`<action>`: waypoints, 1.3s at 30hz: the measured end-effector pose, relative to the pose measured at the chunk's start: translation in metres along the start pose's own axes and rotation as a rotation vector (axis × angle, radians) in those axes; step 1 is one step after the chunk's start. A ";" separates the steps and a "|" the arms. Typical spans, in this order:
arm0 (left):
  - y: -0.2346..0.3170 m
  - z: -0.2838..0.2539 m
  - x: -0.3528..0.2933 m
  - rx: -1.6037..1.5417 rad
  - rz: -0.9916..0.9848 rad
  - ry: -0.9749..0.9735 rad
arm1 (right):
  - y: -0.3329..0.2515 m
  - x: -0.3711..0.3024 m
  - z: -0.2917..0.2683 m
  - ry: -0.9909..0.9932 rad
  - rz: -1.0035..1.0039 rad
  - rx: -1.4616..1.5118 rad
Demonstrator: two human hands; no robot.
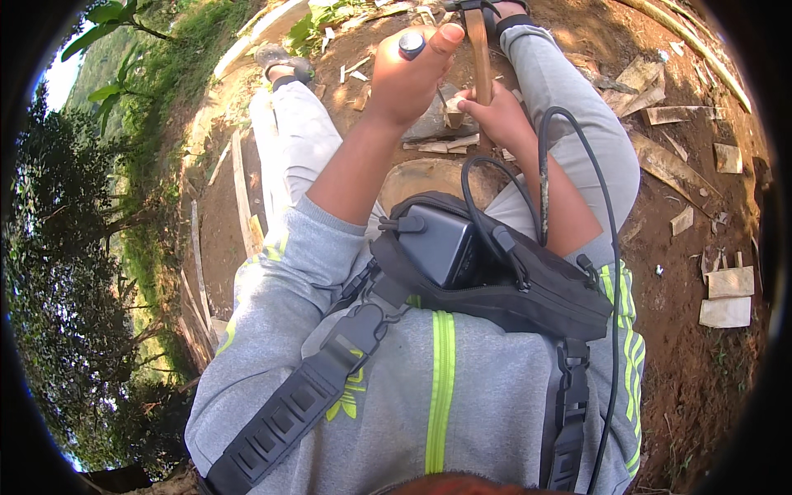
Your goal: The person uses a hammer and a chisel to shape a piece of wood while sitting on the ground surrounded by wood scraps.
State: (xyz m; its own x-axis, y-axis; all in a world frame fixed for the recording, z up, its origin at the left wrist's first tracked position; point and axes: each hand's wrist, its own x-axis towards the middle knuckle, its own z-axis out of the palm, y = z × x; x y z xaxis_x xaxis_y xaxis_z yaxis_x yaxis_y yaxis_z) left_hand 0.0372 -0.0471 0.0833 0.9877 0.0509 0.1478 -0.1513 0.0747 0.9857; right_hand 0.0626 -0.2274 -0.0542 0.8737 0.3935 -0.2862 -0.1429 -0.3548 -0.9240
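My left hand [403, 81] is closed round a tool that looks like a chisel, its round metal-capped end [411, 44] showing above the fist. From under that hand a thin dark shaft points at a small pale wood block [453, 112]. The block sits on a flat grey stone [437, 125] between my legs. My right hand [501, 117] grips the wooden handle [478, 51] of a hammer beside the block. The hammer's dark head is at the top edge, partly cut off. How the chisel tip meets the wood is too small to tell.
A black waist bag [544, 299] with a dark box [437, 245] and looping cables lies on my lap. Wood offcuts [730, 282] and split slabs [672, 169] lie on the dirt at right. Long wood strips [241, 194] lie at left, near green plants.
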 end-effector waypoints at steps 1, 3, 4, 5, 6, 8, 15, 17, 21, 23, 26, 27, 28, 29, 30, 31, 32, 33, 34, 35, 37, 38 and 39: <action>-0.001 0.000 0.001 -0.008 0.000 -0.010 | 0.000 0.000 0.000 -0.003 0.010 -0.008; -0.002 0.001 0.001 -0.024 0.002 -0.031 | 0.000 0.000 -0.001 -0.009 0.028 -0.022; -0.002 0.001 0.001 -0.023 0.000 -0.034 | 0.003 0.001 0.000 -0.002 0.007 -0.025; -0.001 0.002 0.001 -0.023 -0.002 -0.036 | 0.004 0.002 0.001 0.004 -0.013 -0.028; 0.000 0.003 0.002 -0.023 -0.004 -0.038 | 0.005 0.003 0.001 0.010 -0.033 -0.031; -0.004 0.000 0.003 -0.003 -0.029 -0.068 | 0.004 0.001 0.000 0.007 -0.015 -0.041; -0.004 0.002 0.006 0.030 -0.073 -0.084 | 0.005 0.002 0.000 -0.003 -0.009 -0.036; -0.003 0.002 0.009 0.018 -0.090 -0.090 | 0.004 0.001 0.000 -0.002 -0.028 -0.021; -0.006 0.003 0.014 -0.010 -0.137 -0.090 | -0.002 -0.002 -0.001 -0.010 -0.005 -0.018; -0.007 0.006 0.014 0.049 -0.118 -0.059 | -0.001 -0.001 -0.001 -0.014 -0.003 -0.023; -0.012 0.010 0.015 0.116 -0.098 -0.022 | 0.000 0.000 -0.001 -0.013 -0.015 -0.028; -0.014 0.012 0.016 0.136 -0.094 -0.010 | -0.001 0.000 -0.001 -0.013 -0.021 -0.029; -0.014 0.013 0.017 0.196 -0.094 -0.015 | -0.001 -0.001 -0.002 -0.016 0.000 -0.038; -0.013 0.016 0.019 0.257 -0.094 -0.020 | -0.006 -0.003 -0.003 -0.019 0.021 -0.048; -0.012 0.017 0.021 0.318 -0.094 -0.025 | -0.009 -0.004 -0.004 -0.021 0.042 -0.057; -0.011 0.019 0.023 0.311 -0.078 -0.033 | -0.008 -0.004 -0.004 -0.023 0.037 -0.056; -0.010 0.020 0.025 0.304 -0.062 -0.041 | -0.007 -0.003 -0.004 -0.024 0.031 -0.054; -0.010 0.021 0.027 0.298 -0.046 -0.049 | -0.006 -0.002 -0.004 -0.025 0.025 -0.052; -0.008 0.023 0.028 0.257 -0.062 -0.043 | -0.005 -0.002 -0.004 -0.025 0.024 -0.046; -0.007 0.024 0.029 0.216 -0.079 -0.037 | -0.005 -0.002 -0.004 -0.026 0.024 -0.041; -0.007 0.023 0.030 0.197 -0.091 -0.010 | -0.004 -0.001 -0.004 -0.034 0.011 -0.035; -0.007 0.021 0.030 0.220 -0.088 0.007 | -0.002 0.001 -0.003 -0.040 0.001 -0.033; -0.007 0.020 0.030 0.242 -0.085 0.025 | 0.000 0.002 -0.003 -0.046 -0.010 -0.031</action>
State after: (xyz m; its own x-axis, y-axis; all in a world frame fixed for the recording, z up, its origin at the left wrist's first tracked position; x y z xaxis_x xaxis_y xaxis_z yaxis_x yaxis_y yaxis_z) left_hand 0.0685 -0.0664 0.0829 0.9948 0.0794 0.0645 -0.0510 -0.1610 0.9856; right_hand 0.0657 -0.2291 -0.0539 0.8528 0.4353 -0.2884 -0.1188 -0.3762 -0.9189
